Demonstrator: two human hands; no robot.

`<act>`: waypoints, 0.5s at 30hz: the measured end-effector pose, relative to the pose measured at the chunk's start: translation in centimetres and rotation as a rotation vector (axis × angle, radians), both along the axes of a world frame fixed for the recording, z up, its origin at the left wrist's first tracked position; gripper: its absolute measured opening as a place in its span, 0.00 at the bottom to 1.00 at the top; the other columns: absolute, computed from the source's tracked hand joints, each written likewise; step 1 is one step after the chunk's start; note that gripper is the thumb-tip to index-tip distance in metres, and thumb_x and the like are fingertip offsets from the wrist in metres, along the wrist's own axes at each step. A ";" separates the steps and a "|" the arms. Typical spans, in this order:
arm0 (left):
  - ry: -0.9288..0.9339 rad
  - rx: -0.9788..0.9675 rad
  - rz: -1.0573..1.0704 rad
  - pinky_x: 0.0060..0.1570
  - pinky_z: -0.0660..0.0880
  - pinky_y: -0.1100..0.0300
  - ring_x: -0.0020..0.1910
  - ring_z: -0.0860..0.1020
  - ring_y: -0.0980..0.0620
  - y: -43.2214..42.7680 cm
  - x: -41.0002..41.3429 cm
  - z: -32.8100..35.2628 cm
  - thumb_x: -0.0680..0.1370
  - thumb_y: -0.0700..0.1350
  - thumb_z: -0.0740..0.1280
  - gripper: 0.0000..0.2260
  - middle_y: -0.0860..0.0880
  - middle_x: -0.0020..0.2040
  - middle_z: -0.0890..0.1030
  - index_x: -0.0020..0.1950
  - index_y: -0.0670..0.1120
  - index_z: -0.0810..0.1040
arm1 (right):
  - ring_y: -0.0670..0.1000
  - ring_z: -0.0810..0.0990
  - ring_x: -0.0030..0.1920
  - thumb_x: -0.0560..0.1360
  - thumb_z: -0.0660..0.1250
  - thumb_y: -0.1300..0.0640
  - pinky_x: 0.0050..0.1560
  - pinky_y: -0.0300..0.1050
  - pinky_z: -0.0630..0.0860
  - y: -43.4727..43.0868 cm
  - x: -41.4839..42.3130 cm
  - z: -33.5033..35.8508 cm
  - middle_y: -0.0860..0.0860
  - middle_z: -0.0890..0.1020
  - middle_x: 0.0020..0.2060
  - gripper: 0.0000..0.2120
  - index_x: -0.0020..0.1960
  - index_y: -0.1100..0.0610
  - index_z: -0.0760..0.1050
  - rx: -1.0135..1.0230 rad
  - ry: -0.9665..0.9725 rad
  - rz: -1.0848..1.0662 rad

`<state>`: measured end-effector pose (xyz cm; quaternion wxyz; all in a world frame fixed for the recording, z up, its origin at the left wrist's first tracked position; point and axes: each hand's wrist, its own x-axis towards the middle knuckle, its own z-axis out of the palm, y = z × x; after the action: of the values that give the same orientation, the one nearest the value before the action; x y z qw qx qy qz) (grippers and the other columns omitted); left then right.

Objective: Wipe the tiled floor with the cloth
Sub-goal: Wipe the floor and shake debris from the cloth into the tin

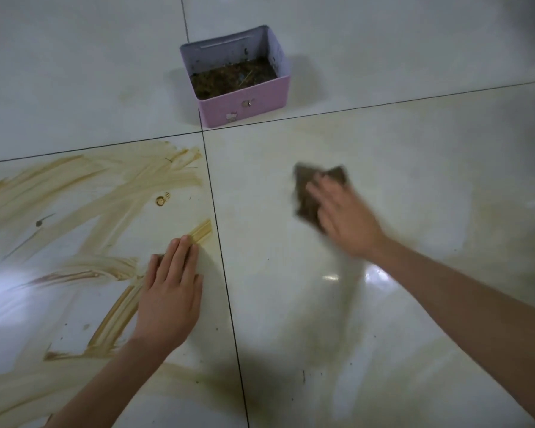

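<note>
The dark brown, soiled square cloth [306,193] lies flat on the glossy pale tiled floor [414,180], on the tile right of the dark grout line [220,242], pinned under the right hand [343,217].

The cloth already looks loaded with dirt, so the likely fault is that it spreads a thin brown film rather than lifting it; this tile shows a faint yellowish haze that suggests as much. The right hand only presses and does not grip, so a fast stroke could let the cloth fold or slip out from under the palm. The tile looks wet and shiny, and the left hand [170,291] seems to take weight on it, so it could skid.

The right fingers [318,186] lie nearly straight and slightly spread on top of the cloth, curled round nothing; the hand is blurred. The left fingers [183,251] are straight and close together, flat on the left tile among the tan mud smears [105,186]. A small dark shape shows at that hand's edge; I cannot tell what it is.

Farther off stands an open pink rectangular box [247,109] holding brown debris, well apart from both hands.
</note>
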<state>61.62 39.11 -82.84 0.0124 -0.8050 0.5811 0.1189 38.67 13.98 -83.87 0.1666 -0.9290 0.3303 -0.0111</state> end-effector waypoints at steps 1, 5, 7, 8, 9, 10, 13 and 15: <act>-0.005 0.002 0.007 0.70 0.63 0.38 0.74 0.63 0.40 -0.2 -0.2 0.0 0.81 0.49 0.46 0.26 0.38 0.74 0.65 0.72 0.35 0.66 | 0.55 0.64 0.74 0.82 0.56 0.58 0.76 0.53 0.56 -1.6 0.7 0.2 0.59 0.65 0.74 0.21 0.75 0.60 0.64 -0.008 0.010 -0.153; -0.021 -0.040 0.103 0.72 0.59 0.39 0.74 0.62 0.39 -1.0 -1.1 0.2 0.80 0.48 0.50 0.24 0.36 0.73 0.65 0.68 0.34 0.71 | 0.53 0.51 0.78 0.83 0.49 0.53 0.77 0.54 0.46 3.6 1.7 -1.5 0.55 0.56 0.78 0.24 0.78 0.56 0.56 -0.181 0.002 -0.453; -0.019 -0.063 0.122 0.73 0.56 0.40 0.76 0.59 0.40 -1.6 -1.9 0.3 0.80 0.48 0.50 0.25 0.36 0.75 0.62 0.70 0.33 0.68 | 0.54 0.50 0.78 0.82 0.49 0.52 0.76 0.58 0.49 11.4 -0.9 -2.3 0.56 0.59 0.77 0.25 0.77 0.57 0.58 -0.101 -0.070 -0.289; -0.011 -0.061 0.101 0.73 0.56 0.40 0.76 0.58 0.41 -2.1 -2.4 0.3 0.80 0.48 0.49 0.26 0.36 0.76 0.60 0.72 0.34 0.65 | 0.54 0.50 0.78 0.81 0.50 0.52 0.75 0.59 0.50 15.1 -2.8 -2.0 0.55 0.60 0.77 0.25 0.77 0.56 0.59 -0.083 -0.061 -0.088; -0.002 -0.057 0.069 0.73 0.55 0.40 0.77 0.56 0.41 -2.6 -2.9 0.3 0.81 0.49 0.47 0.27 0.37 0.77 0.59 0.74 0.34 0.63 | 0.54 0.52 0.78 0.81 0.51 0.50 0.75 0.60 0.51 17.1 -4.9 -2.0 0.54 0.60 0.77 0.25 0.77 0.55 0.60 -0.097 -0.047 0.123; 0.005 -0.058 0.028 0.74 0.55 0.40 0.77 0.55 0.42 -3.2 -3.3 0.3 0.81 0.49 0.46 0.27 0.38 0.77 0.58 0.75 0.35 0.61 | 0.54 0.54 0.78 0.80 0.52 0.49 0.75 0.59 0.52 16.9 -6.9 -2.3 0.53 0.60 0.77 0.25 0.77 0.53 0.60 -0.089 0.001 0.347; 0.000 -0.059 -0.093 0.74 0.53 0.42 0.77 0.54 0.43 -5.6 -4.2 0.1 0.81 0.50 0.46 0.28 0.39 0.78 0.56 0.76 0.35 0.59 | 0.56 0.67 0.72 0.79 0.56 0.52 0.71 0.57 0.59 9.2 -8.3 -1.4 0.51 0.68 0.72 0.21 0.72 0.50 0.67 -0.090 0.099 0.516; -0.022 -0.047 -0.166 0.74 0.54 0.41 0.77 0.54 0.42 -7.1 -4.6 -0.1 0.81 0.51 0.45 0.28 0.39 0.77 0.57 0.76 0.35 0.59 | 0.59 0.72 0.68 0.82 0.52 0.54 0.68 0.56 0.64 2.1 -9.2 -1.1 0.57 0.72 0.70 0.20 0.72 0.56 0.70 -0.116 0.008 0.138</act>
<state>56.99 32.03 -82.92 0.0097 -0.7555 0.6482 0.0947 29.43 16.11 -84.95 0.1117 -0.9577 0.2649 -0.0147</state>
